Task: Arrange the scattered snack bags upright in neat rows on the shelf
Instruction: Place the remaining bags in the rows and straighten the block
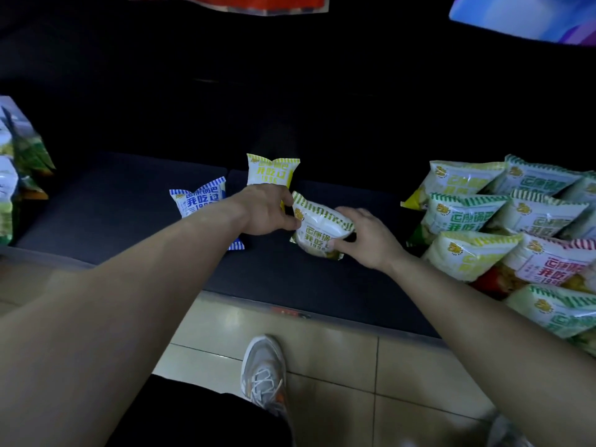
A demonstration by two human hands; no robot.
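Observation:
A white snack bag with green-yellow stripes (pixel 317 229) lies tilted on the dark shelf (pixel 129 214). My left hand (pixel 267 209) pinches its upper left corner. My right hand (pixel 364 238) grips its right edge between thumb and fingers. Behind my left hand a yellow-striped bag (pixel 271 171) stands upright. A blue-striped bag (pixel 200 198) lies to the left, partly hidden by my left forearm. At the right, several green, yellow and red striped bags (pixel 503 227) lean in overlapping rows.
More bags (pixel 16 166) stand at the shelf's left end. The shelf's front lip (pixel 290 312) carries a red label. Above hang a red pack (pixel 258 3) and a blue pack (pixel 522 14). My shoe (pixel 263 372) rests on the tiled floor below.

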